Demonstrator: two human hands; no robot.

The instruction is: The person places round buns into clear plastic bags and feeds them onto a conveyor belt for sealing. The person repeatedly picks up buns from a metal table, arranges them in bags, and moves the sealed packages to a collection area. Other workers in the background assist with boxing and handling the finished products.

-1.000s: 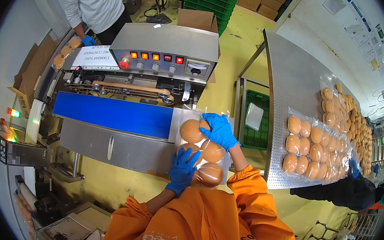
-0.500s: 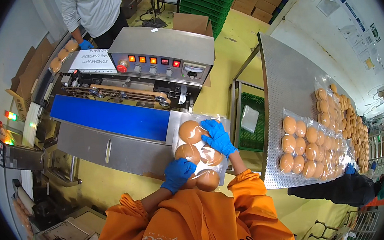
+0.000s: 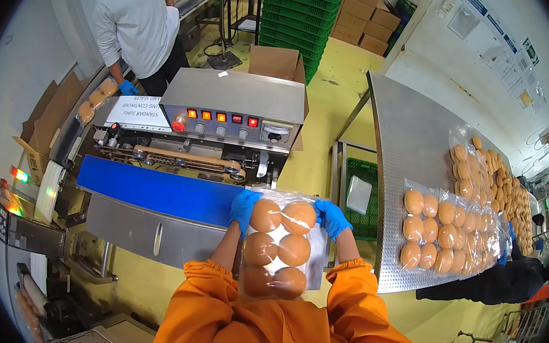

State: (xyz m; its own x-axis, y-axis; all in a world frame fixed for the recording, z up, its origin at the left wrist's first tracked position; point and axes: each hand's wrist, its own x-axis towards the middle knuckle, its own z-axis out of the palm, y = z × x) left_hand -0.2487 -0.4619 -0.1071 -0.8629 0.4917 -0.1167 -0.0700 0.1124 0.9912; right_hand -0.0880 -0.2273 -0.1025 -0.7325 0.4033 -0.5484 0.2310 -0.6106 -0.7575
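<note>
A clear plastic bag of round brown buns (image 3: pixel 294 250) lies in front of me, its buns in two columns. My left hand (image 3: pixel 245 210), in a blue glove, grips the bag's far left corner beside the belt's end. On the opposite corner, the fingers of my gloved right hand (image 3: pixel 333 218) are closed on the film. The near end of the bag reaches my orange jacket (image 3: pixel 276 335). Just past my left hand runs a blue conveyor belt (image 3: pixel 158 187), with a metal sealing machine (image 3: pixel 232 100) behind it; several of its buttons glow.
On the right, a perforated metal table (image 3: pixel 407 120) bears bagged buns (image 3: pixel 446 231). A green crate (image 3: pixel 371 195) sits low beside it. Green crates (image 3: pixel 303 12) and a cardboard box (image 3: pixel 271 64) stand behind the machine. Co-workers stand at far left (image 3: pixel 138 33) and lower right (image 3: pixel 487 289).
My left hand has gone from the bag's near left side to its far left corner. My right hand has moved from atop the buns to the right corner. The buns now lie in neat columns, nearer me.
</note>
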